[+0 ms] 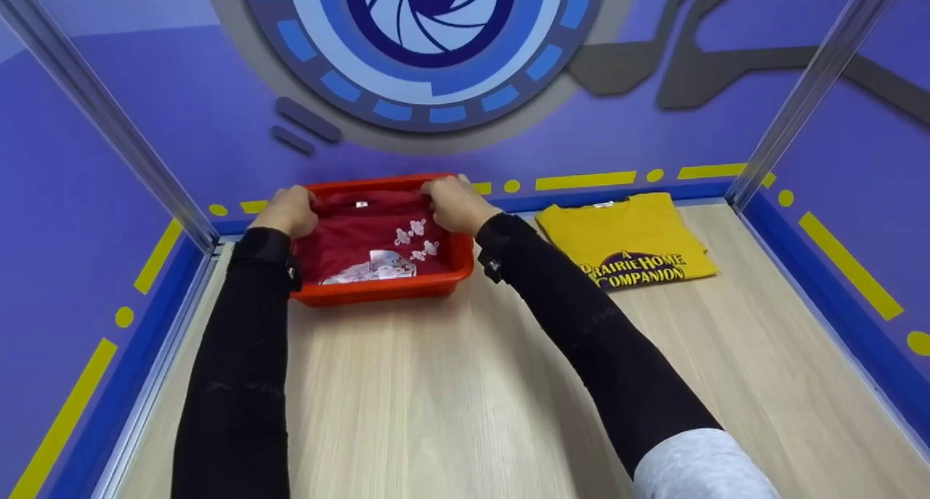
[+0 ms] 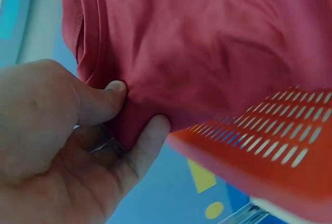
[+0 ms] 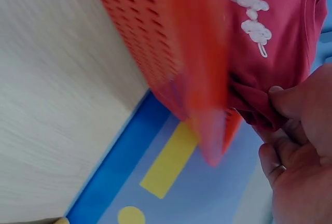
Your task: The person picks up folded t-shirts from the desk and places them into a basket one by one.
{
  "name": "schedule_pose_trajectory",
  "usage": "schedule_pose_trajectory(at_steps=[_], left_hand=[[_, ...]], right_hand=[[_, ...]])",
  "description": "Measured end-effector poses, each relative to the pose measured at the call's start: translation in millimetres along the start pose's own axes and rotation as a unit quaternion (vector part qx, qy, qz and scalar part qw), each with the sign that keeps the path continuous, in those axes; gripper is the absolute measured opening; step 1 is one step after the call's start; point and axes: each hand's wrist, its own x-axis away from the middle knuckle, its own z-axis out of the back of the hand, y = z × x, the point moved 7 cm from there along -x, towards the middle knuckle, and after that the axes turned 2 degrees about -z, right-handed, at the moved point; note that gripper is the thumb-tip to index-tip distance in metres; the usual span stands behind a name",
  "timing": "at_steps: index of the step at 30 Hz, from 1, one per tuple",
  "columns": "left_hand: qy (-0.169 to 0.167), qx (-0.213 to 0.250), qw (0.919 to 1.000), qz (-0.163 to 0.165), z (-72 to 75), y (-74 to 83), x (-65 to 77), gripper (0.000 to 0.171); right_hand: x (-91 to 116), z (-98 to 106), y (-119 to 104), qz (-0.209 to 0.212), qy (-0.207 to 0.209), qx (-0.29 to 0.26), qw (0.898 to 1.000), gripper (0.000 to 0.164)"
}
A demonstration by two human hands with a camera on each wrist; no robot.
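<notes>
At centre-left, a red fabric T-shirt (image 1: 356, 230) lies in an orange perforated plastic basket (image 1: 378, 288). Fingers of the left hand (image 1: 287, 212) and right hand (image 1: 458, 204) pinch its top corners, sensible holds for probably light, limp cloth.

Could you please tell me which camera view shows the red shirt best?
The head view: most of the red shirt shows in the orange basket, white decorations included. The left wrist view shows a plain part pinched by the left hand; the right wrist view, a decorated part pinched by the right hand.
</notes>
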Motion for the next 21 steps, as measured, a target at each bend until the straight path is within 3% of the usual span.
schedule_pose_trajectory(at_steps=[2, 5, 9, 14, 17, 21], left_hand=[[0.008, 0.009, 0.9999, 0.001, -5.8, -6.8, -8.6, 0.051], [0.031, 0.034, 0.9989, 0.011, -8.4, -3.7, -5.2, 0.055], [0.058, 0.075, 0.9948, 0.037, -7.4, 14.2, 18.4, 0.058], [0.106, 0.111, 0.987, 0.047, -11.4, 18.1, 27.6, 0.056], [0.105, 0.104, 0.9884, 0.037, -14.9, 20.2, 26.4, 0.055], [0.084, 0.071, 0.9939, 0.01, -16.5, 33.6, 26.0, 0.049]], right_hand=[[-1, -4, 2, -0.008, 0.0, 0.0, 1.0, 0.043], [-3, -8, 5, -0.018, 0.007, 0.0, 1.0, 0.043], [-5, -14, 7, -0.017, 0.021, -0.008, 1.0, 0.041], [-6, -18, 9, -0.02, 0.057, 0.001, 0.998, 0.048], [-5, -22, 12, -0.035, 0.058, 0.033, 0.997, 0.049], [2, -27, 9, -0.019, 0.047, 0.084, 0.995, 0.032]])
